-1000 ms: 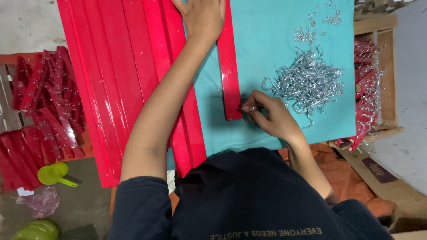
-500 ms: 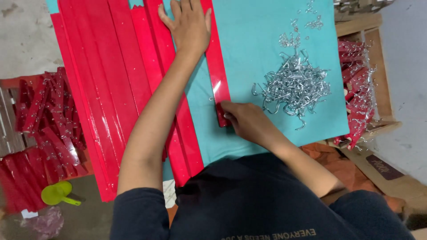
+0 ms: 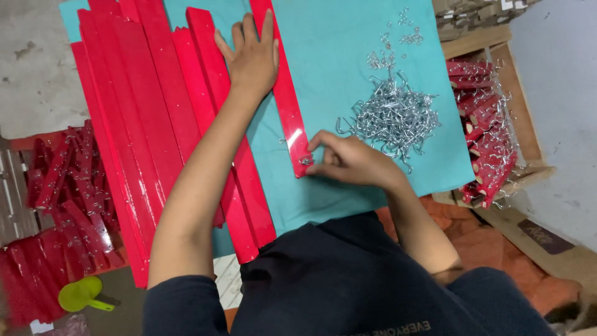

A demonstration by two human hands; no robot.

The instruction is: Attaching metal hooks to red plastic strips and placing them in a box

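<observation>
Long glossy red plastic strip (image 3: 283, 87) lying on teal cloth (image 3: 348, 37). Left hand (image 3: 250, 57) pressing flat, fingers spread, on strip's upper part. Right hand (image 3: 348, 160) pinching small silver metal hook (image 3: 305, 160) at strip's near end.

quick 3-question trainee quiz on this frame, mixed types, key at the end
1. True or false: the left hand presses flat on a red strip lying on the teal cloth.
2. What do the fingertips of the right hand touch?
A) the near end of that red strip
B) the green scoop
C) the wooden crate
3. Fill in: the heap of metal hooks lies on the cloth just beyond the ____ hand.

Key
1. True
2. A, where a small metal hook sits at the strip's end
3. right
</observation>
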